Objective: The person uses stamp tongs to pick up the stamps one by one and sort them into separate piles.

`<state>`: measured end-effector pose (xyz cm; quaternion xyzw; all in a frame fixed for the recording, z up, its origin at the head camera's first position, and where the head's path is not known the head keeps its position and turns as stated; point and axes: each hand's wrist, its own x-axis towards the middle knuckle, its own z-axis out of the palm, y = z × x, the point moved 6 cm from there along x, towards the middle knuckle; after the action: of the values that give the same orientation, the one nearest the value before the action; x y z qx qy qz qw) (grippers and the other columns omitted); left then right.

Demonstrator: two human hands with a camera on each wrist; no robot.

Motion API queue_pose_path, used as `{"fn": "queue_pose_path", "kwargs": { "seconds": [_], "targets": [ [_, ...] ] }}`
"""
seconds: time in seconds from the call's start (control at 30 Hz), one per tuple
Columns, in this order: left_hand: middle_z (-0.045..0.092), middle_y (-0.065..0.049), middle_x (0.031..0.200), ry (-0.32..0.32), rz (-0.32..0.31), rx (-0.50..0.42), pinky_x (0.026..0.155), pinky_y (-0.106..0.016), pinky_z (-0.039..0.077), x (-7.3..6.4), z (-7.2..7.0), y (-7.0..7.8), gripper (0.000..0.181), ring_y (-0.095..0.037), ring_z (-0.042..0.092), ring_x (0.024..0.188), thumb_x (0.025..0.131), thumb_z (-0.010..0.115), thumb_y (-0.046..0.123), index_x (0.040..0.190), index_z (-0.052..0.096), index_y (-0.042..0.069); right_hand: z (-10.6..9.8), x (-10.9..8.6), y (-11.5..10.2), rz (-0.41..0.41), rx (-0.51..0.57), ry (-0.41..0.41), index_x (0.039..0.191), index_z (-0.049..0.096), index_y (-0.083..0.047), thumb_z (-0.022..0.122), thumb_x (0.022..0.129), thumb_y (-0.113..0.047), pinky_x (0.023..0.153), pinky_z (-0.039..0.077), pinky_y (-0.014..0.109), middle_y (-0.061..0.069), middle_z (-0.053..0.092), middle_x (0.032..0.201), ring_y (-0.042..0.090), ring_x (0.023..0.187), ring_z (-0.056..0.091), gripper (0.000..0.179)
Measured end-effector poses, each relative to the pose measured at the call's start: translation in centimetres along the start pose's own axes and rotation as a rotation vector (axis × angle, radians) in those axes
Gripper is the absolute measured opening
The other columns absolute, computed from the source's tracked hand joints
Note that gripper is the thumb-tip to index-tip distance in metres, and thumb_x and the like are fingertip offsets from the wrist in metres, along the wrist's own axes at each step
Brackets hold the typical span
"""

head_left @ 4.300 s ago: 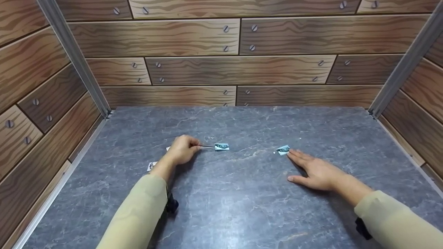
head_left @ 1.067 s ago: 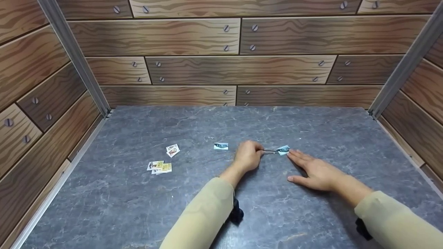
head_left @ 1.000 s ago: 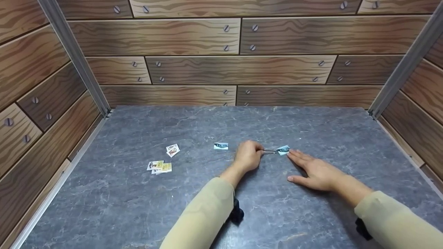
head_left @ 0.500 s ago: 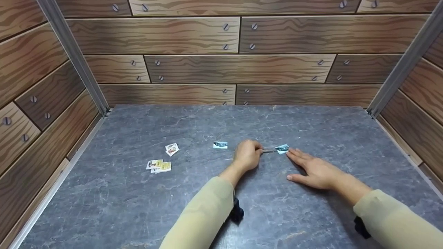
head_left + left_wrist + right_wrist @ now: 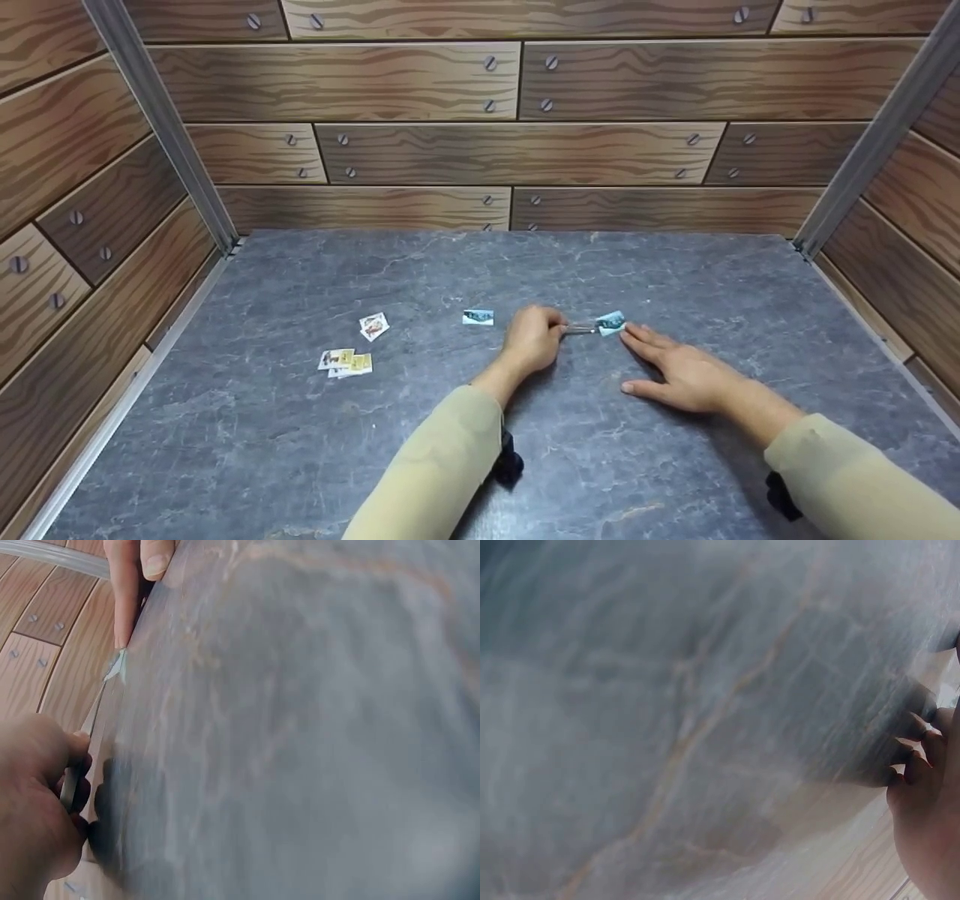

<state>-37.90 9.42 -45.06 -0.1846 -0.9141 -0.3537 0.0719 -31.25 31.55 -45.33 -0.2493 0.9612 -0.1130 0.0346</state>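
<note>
My left hand (image 5: 532, 337) pinches a pair of slim metal tweezers (image 5: 579, 329), which point right with their tips at the left edge of a small blue-and-white picture stamp (image 5: 611, 323). Whether the tips grip the stamp is too small to tell. Flat on the table lies my right hand (image 5: 682, 371), fingers straight and fingertips touching the stamp's right edge. In the left wrist view the tweezers (image 5: 93, 711) slant toward the stamp (image 5: 118, 666) beneath the right fingertips. The right wrist view shows only part of the right hand (image 5: 930, 795), and the stamp is out of sight there.
A second blue stamp (image 5: 478, 317) lies left of my left hand. Farther left are overlapping white stamps (image 5: 374, 326) and overlapping yellow-and-white stamps (image 5: 345, 362). The grey marbled table (image 5: 420, 262) is bounded by wood-patterned walls (image 5: 420, 154) at the back and sides.
From the left blue stamp, my left hand has moved right with the tweezers to the one at my right fingertips. Over the last second that stamp has turned slightly; my right hand stays in place.
</note>
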Motion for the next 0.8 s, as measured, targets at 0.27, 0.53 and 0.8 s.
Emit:
{"fn": "queue_pose_path", "kwargs": {
  "seconds": [0.27,0.53,0.8],
  "targets": [
    [0.079,-0.003,0.099,0.006,0.056,-0.056,0.091,-0.034,0.055,-0.5,-1.7,-0.5,0.011,-0.022,0.073,0.099,0.098,0.073,0.009,0.100,0.083,0.008,0.1,0.0,-0.1,0.002,-0.002,-0.017,0.163,0.039,-0.005,0.056,0.101,-0.068,0.118,0.032,0.065,0.019,0.030,0.170,0.045,0.153,0.032,0.091],
    [0.079,-0.009,0.100,0.015,0.133,-0.054,0.093,-0.040,0.055,-0.6,-5.4,-1.4,0.012,-0.027,0.073,0.101,0.099,0.071,0.007,0.101,0.082,0.003,0.1,0.0,0.0,0.003,0.000,-0.039,0.164,0.036,-0.004,0.054,0.102,-0.067,0.119,0.030,0.065,0.019,0.029,0.171,0.044,0.155,0.029,0.091],
    [0.077,-0.015,0.109,0.007,0.135,-0.070,0.100,-0.044,0.053,-1.3,-9.4,-3.7,0.013,-0.032,0.070,0.107,0.100,0.070,0.004,0.106,0.080,-0.001,0.0,0.0,-0.1,0.000,-0.008,-0.036,0.164,0.035,-0.004,0.054,0.102,-0.068,0.120,0.030,0.064,0.019,0.029,0.171,0.044,0.155,0.029,0.091]
  ]
}}
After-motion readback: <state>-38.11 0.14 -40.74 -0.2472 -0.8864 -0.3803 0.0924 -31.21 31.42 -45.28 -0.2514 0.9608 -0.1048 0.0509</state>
